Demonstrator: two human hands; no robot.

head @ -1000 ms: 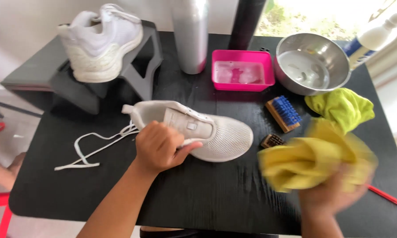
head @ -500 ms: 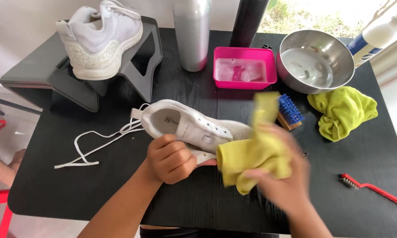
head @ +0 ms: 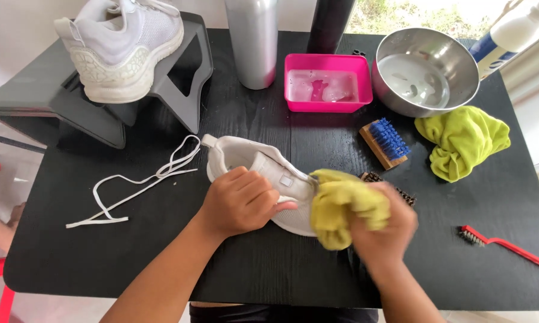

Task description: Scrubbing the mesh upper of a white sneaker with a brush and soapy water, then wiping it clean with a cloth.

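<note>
White shoe [head: 263, 179] under left hand [head: 242, 200] grip, right hand [head: 380, 230] clutching yellow cloth [head: 341, 203]

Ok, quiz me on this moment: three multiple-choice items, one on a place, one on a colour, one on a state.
1. Where does the loose white shoelace lie?
A. On the black table, left of the white shoe being held
B. Inside the pink tray
C. Across the steel bowl

2. What colour are the bristles of the wooden-backed brush?
A. Red
B. Blue
C. Black

3. What is the state of the right hand?
A. Open and flat on the table
B. Closed on a yellow cloth pressed to the shoe
C. Holding the red-handled brush

Answers:
1. A, the lace trails over the tabletop to the left of the shoe under the left hand.
2. B, blue bristles stand on its wooden back.
3. B, the fingers bunch the cloth against the shoe's front; the red-handled brush lies untouched.
</note>
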